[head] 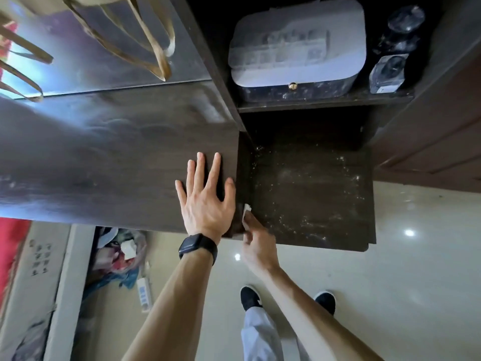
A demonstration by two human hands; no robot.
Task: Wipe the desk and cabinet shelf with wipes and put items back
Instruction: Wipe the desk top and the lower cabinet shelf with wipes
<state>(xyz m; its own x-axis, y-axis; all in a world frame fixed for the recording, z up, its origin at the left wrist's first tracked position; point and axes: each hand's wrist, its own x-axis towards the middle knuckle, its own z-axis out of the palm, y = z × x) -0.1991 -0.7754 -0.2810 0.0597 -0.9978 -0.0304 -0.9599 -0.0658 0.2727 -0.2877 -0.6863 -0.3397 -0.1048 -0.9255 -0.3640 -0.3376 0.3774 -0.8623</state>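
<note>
My left hand (205, 196) lies flat and open on the dark wooden desk top (117, 157), near its right edge, a black watch on the wrist. My right hand (256, 243) pinches a small white wipe (246, 211) and presses it against the left front corner of the lower cabinet shelf (312, 199). That shelf is dark and speckled with pale dust and crumbs. The desk surface shows a hazy, smeared sheen.
On the upper shelf stand a dusty grey box (296, 48) with a gold clasp and dark glass bottles (390, 71) to its right. Tan bag straps (145, 43) hang at the mirror. A rubbish bag (119, 256) and power strip (144, 293) lie on the tiled floor.
</note>
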